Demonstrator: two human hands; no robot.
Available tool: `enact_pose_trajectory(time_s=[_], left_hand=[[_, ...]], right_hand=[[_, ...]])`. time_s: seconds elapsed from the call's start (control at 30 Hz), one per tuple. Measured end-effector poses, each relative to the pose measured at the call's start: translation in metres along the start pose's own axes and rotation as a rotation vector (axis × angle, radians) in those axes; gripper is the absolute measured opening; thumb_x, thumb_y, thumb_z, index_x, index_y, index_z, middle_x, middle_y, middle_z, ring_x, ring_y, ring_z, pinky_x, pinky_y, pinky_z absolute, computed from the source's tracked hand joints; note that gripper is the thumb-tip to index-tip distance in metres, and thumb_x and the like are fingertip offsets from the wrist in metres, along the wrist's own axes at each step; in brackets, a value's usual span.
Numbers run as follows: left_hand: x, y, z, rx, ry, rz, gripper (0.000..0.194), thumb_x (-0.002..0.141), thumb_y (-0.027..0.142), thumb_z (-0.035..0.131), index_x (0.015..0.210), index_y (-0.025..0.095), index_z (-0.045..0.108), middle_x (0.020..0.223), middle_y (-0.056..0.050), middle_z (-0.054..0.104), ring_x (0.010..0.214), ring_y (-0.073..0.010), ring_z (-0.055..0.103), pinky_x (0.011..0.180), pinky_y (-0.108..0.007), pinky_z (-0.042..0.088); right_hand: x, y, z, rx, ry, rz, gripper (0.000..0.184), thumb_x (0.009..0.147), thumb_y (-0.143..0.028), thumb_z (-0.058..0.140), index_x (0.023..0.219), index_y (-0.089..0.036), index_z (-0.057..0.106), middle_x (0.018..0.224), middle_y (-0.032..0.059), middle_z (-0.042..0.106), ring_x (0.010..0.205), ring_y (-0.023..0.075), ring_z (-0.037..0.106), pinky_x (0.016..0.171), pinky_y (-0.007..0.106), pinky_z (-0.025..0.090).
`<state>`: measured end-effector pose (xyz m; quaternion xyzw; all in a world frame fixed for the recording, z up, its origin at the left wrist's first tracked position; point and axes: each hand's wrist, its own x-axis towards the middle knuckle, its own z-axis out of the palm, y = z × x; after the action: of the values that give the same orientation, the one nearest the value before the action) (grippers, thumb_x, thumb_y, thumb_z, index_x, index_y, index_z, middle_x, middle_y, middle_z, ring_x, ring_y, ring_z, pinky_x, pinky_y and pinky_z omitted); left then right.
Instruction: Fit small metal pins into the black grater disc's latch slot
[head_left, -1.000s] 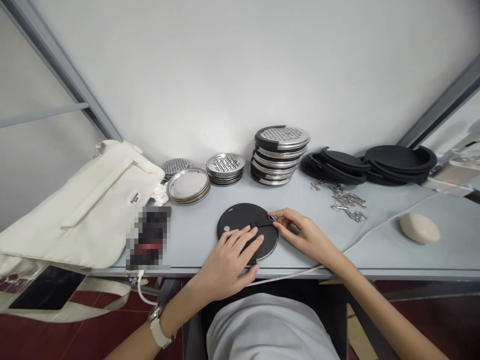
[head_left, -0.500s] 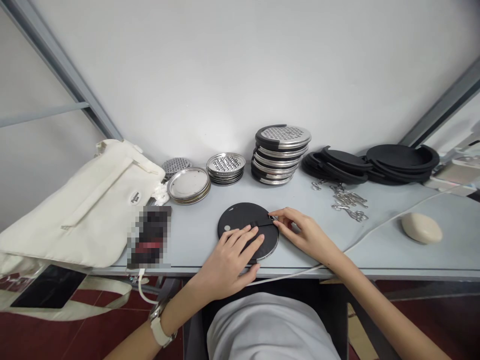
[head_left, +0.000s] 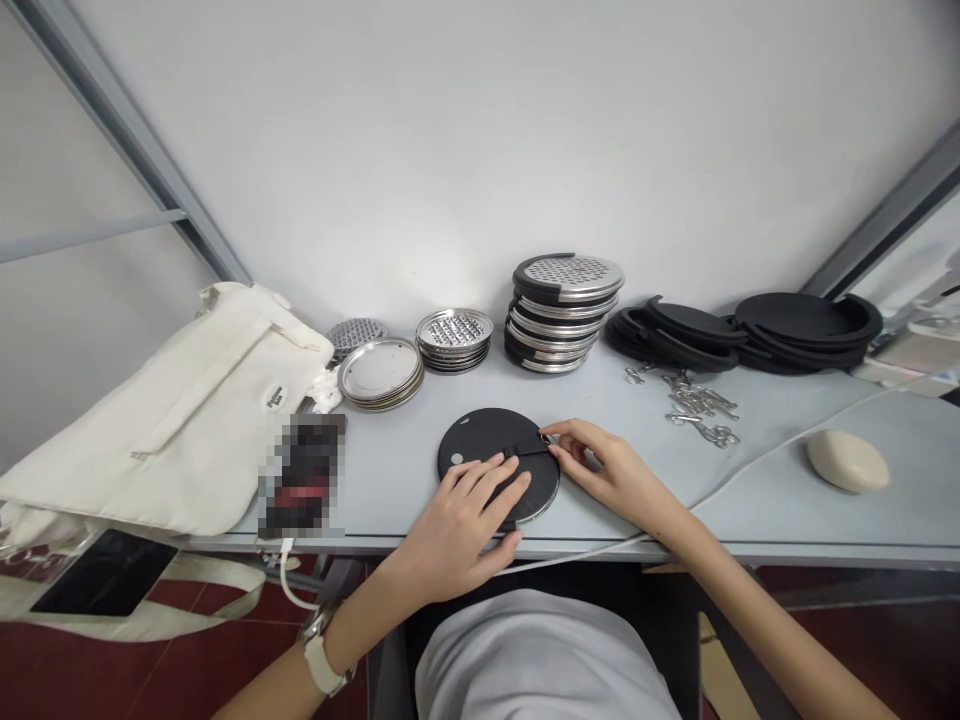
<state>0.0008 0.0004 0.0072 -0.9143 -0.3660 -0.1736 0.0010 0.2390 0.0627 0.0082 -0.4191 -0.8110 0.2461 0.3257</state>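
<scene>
Tabletop [head_left: 660, 450] open right of hands [head_left: 619, 478], until cable [head_left: 742, 469] crosses.

Beyond the fingers is a plain white wall [head_left: 390, 140]; below them, left, is red floor [head_left: 202, 670].

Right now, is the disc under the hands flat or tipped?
Flat: the disc lies on the table, round face upward, under the left hand.

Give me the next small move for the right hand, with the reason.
Probably a gentle tug on the small ring-like piece: the right hand pinches it at the edge of the black disc, while the left hand lies flat across the disc.
</scene>
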Motion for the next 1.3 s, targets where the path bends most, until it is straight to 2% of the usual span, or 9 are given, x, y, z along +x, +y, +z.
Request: enact_pose_trajectory(time_s=[0.6, 0.9, 1.3], left_hand=[[-0.0001, -0.0004, 0.0007, -0.006, -0.017, -0.006, 0.054, 0.094, 0.029, 0.047, 0.145, 0.016, 0.036, 0.148, -0.011, 0.040, 0.140, -0.0261, 0.030, 0.109, -0.046, 0.032], [0.0002, -0.0002, 0.0008, 0.005, -0.016, -0.006, 0.055, 0.093, 0.029, 0.049, 0.145, 0.015, 0.036, 0.148, -0.011, 0.041, 0.139, -0.0253, 0.030, 0.109, -0.045, 0.032], [-0.0005, -0.0003, 0.0009, 0.001, -0.023, -0.003, 0.054, 0.094, 0.030, 0.047, 0.145, 0.015, 0.036, 0.148, -0.011, 0.040, 0.140, -0.0251, 0.029, 0.110, -0.045, 0.031]], right_hand=[[-0.0001, 0.0017, 0.0020, 0.055, 0.000, 0.038, 0.023, 0.096, -0.033, 0.046, 0.111, -0.019, 0.057, 0.067, -0.0017, 0.055, 0.060, 0.0155, 0.053, 0.058, 0.027, 0.044], [-0.0004, -0.0011, -0.0005, 0.085, 0.020, 0.036, 0.025, 0.095, -0.031, 0.049, 0.110, -0.018, 0.063, 0.086, 0.0048, 0.068, 0.074, 0.0171, 0.060, 0.068, 0.027, 0.046], [0.0009, 0.0008, -0.0007, 0.071, 0.009, 0.074, 0.026, 0.095, -0.034, 0.049, 0.109, -0.017, 0.063, 0.070, 0.0007, 0.061, 0.063, 0.0152, 0.053, 0.061, 0.026, 0.043]])
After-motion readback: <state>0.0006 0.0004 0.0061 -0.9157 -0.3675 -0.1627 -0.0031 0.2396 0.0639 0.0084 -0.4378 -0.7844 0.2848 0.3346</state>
